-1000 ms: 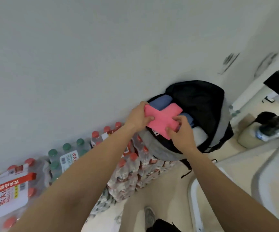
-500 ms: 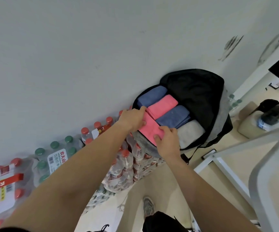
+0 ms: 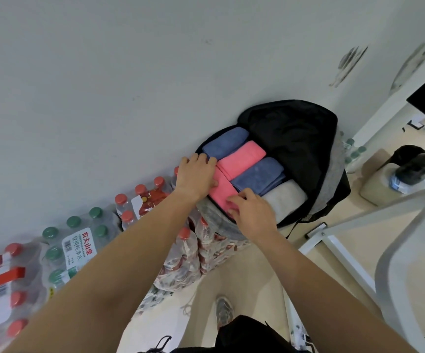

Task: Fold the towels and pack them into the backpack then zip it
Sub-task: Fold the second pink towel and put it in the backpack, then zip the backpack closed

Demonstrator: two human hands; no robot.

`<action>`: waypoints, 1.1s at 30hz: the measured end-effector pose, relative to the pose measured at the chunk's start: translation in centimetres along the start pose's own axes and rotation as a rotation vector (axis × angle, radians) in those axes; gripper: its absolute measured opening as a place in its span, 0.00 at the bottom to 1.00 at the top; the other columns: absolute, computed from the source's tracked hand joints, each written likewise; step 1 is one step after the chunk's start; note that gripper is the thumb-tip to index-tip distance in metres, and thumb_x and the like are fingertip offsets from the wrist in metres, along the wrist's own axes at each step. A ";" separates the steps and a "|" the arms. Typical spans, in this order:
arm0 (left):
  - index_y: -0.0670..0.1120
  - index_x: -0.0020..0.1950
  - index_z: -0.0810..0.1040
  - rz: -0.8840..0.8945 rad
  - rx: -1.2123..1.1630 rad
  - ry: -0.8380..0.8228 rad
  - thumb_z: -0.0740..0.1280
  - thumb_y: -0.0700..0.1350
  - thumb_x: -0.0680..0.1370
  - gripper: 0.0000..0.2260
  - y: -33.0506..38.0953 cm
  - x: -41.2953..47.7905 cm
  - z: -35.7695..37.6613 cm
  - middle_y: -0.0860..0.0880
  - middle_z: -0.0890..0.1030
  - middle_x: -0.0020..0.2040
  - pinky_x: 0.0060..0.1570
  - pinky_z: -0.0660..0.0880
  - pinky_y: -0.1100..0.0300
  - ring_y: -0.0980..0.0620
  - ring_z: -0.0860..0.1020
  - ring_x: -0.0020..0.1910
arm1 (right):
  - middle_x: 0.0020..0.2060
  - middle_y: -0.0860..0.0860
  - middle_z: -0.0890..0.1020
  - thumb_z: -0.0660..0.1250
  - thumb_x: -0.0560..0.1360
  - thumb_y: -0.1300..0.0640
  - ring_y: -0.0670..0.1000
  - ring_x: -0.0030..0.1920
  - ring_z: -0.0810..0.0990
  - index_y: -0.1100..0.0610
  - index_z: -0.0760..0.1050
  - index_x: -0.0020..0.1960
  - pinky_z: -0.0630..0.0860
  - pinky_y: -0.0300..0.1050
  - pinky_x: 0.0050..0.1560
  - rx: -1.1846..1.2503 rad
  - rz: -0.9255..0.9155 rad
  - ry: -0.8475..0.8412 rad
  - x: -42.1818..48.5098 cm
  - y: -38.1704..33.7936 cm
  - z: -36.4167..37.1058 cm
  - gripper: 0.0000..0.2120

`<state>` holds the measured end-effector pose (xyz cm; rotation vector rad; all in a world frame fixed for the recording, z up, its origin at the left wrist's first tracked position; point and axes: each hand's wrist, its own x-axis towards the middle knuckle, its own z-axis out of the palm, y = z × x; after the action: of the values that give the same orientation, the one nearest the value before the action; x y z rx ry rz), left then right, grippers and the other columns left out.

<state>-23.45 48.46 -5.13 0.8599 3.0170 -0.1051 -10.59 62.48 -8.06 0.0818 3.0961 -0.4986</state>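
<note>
Since we're looking pretty much straight down, the backpack (image 3: 295, 138) is easy to see: it's perched on a stack of water bottle packs (image 3: 186, 253) against the wall (image 3: 155, 72), wide open with the black flap thrown back. Inside, four folded towels lie side by side in a row: a blue towel (image 3: 225, 142) nearest the wall, then a pink towel (image 3: 243, 159), a second blue towel (image 3: 258, 175) and a grey towel (image 3: 286, 198) at the end. A fifth one, the front pink towel (image 3: 221, 192), lies crosswise along the near edge of the opening, touching the ends of the others. Our left hand (image 3: 196, 174) lies on its wall-side end, fingers loose and fairly straight, thumb pressing the cloth. Our right hand (image 3: 253, 212) is on the other end, fingers curled down and grasping it right beside the grey towel. The zipper isn't done up. More green-capped bottles (image 3: 79, 240) line the wall to the left, one shoe (image 3: 223, 312) shows on the floor, and a white table frame (image 3: 333, 248) stands off right.
</note>
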 end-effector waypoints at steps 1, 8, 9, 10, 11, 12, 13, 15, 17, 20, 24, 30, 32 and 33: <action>0.48 0.62 0.72 0.018 0.002 0.047 0.71 0.53 0.73 0.21 0.0 -0.5 0.1 0.45 0.76 0.56 0.52 0.68 0.50 0.43 0.74 0.56 | 0.55 0.50 0.76 0.67 0.78 0.51 0.55 0.52 0.78 0.46 0.77 0.66 0.75 0.48 0.52 0.000 -0.020 -0.035 0.1 0.3 -0.2 0.16; 0.53 0.54 0.79 0.123 -0.122 0.053 0.61 0.48 0.78 0.10 -0.3 -4.2 0.3 0.52 0.77 0.50 0.56 0.66 0.50 0.48 0.75 0.51 | 0.60 0.49 0.74 0.67 0.78 0.54 0.55 0.56 0.75 0.42 0.70 0.72 0.72 0.50 0.54 -0.195 -0.189 -0.141 0.3 1.9 -1.2 0.23; 0.54 0.55 0.80 0.116 -0.131 0.046 0.60 0.49 0.77 0.11 -0.5 -4.5 0.1 0.52 0.77 0.50 0.57 0.67 0.50 0.48 0.75 0.52 | 0.60 0.48 0.74 0.66 0.77 0.54 0.54 0.56 0.74 0.41 0.70 0.71 0.70 0.50 0.55 -0.238 -0.203 -0.139 0.4 1.7 -1.1 0.24; 0.54 0.55 0.80 0.114 -0.137 0.026 0.60 0.50 0.77 0.12 -0.6 -4.7 -0.1 0.53 0.77 0.51 0.58 0.67 0.50 0.49 0.75 0.53 | 0.59 0.48 0.74 0.65 0.77 0.54 0.54 0.57 0.73 0.40 0.69 0.71 0.68 0.51 0.56 -0.273 -0.217 -0.147 0.6 1.4 -1.1 0.24; 0.54 0.56 0.81 0.117 -0.142 -0.003 0.59 0.50 0.77 0.13 -0.8 -5.0 -0.3 0.53 0.78 0.53 0.60 0.66 0.50 0.49 0.75 0.54 | 0.59 0.48 0.74 0.64 0.78 0.53 0.54 0.58 0.72 0.39 0.69 0.71 0.67 0.51 0.57 -0.296 -0.226 -0.164 0.9 1.2 -1.2 0.23; 0.54 0.57 0.80 0.124 -0.149 -0.033 0.58 0.51 0.78 0.14 -1.0 -5.1 -0.5 0.53 0.78 0.56 0.61 0.66 0.50 0.49 0.75 0.56 | 0.59 0.48 0.74 0.63 0.79 0.52 0.54 0.58 0.72 0.39 0.70 0.71 0.65 0.51 0.57 -0.306 -0.227 -0.184 1.4 1.0 -1.5 0.22; 0.54 0.59 0.80 0.133 -0.155 -0.058 0.58 0.51 0.78 0.14 -1.2 -5.2 -0.6 0.54 0.78 0.59 0.63 0.65 0.49 0.49 0.74 0.58 | 0.59 0.48 0.75 0.63 0.79 0.50 0.54 0.59 0.72 0.38 0.71 0.70 0.65 0.51 0.57 -0.307 -0.220 -0.203 1.9 0.9 -2.0 0.20; 0.55 0.62 0.79 0.156 -0.153 -0.099 0.57 0.51 0.79 0.16 -1.3 -5.1 -0.6 0.55 0.76 0.63 0.66 0.64 0.48 0.50 0.73 0.62 | 0.60 0.47 0.76 0.62 0.80 0.46 0.54 0.61 0.70 0.39 0.73 0.68 0.64 0.52 0.59 -0.292 -0.218 -0.186 2.9 0.7 -3.0 0.17; 0.57 0.64 0.78 0.169 -0.136 -0.132 0.56 0.52 0.80 0.17 -1.2 -4.8 -0.3 0.56 0.74 0.66 0.68 0.62 0.47 0.51 0.71 0.65 | 0.67 0.49 0.73 0.60 0.80 0.44 0.55 0.65 0.68 0.43 0.71 0.71 0.64 0.54 0.63 -0.286 -0.252 -0.094 3.6 0.8 -3.3 0.20; 0.59 0.66 0.76 0.156 -0.123 -0.157 0.56 0.53 0.80 0.17 -1.1 -4.6 0.1 0.58 0.72 0.68 0.69 0.60 0.46 0.53 0.69 0.68 | 0.79 0.52 0.56 0.53 0.82 0.42 0.57 0.77 0.56 0.47 0.53 0.80 0.56 0.56 0.74 -0.264 -0.287 -0.135 4.6 1.1 -2.4 0.28; 0.60 0.69 0.74 0.117 -0.146 -0.218 0.56 0.53 0.79 0.19 -1.5 -4.7 0.4 0.58 0.68 0.73 0.73 0.55 0.42 0.53 0.65 0.73 | 0.80 0.48 0.37 0.41 0.82 0.38 0.53 0.80 0.39 0.42 0.35 0.79 0.43 0.59 0.78 -0.284 -0.278 -0.272 5.3 2.4 0.5 0.29; 0.60 0.69 0.74 0.094 -0.158 -0.230 0.57 0.51 0.80 0.18 -1.4 -4.4 0.5 0.58 0.68 0.73 0.71 0.58 0.43 0.51 0.65 0.72 | 0.79 0.46 0.34 0.32 0.78 0.36 0.52 0.79 0.35 0.40 0.31 0.77 0.37 0.58 0.76 -0.252 -0.269 -0.296 5.9 2.8 1.5 0.29; 0.60 0.65 0.77 0.098 -0.126 -0.249 0.57 0.52 0.79 0.17 -1.0 -3.7 -0.1 0.57 0.73 0.67 0.66 0.64 0.45 0.48 0.69 0.66 | 0.79 0.46 0.36 0.38 0.81 0.37 0.51 0.79 0.37 0.40 0.34 0.79 0.38 0.57 0.77 -0.221 -0.278 -0.351 6.2 2.7 0.5 0.29; 0.58 0.61 0.79 0.095 -0.102 -0.247 0.56 0.52 0.79 0.16 -0.7 -3.0 -0.4 0.55 0.76 0.62 0.62 0.68 0.46 0.47 0.72 0.62 | 0.80 0.47 0.40 0.42 0.82 0.38 0.51 0.80 0.40 0.41 0.39 0.80 0.40 0.56 0.77 -0.187 -0.284 -0.359 6.3 2.8 -0.2 0.28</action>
<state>-21.25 46.25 -4.64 0.9049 2.7232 -0.0524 -16.77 65.49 -8.80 -0.4064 2.7893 -0.1942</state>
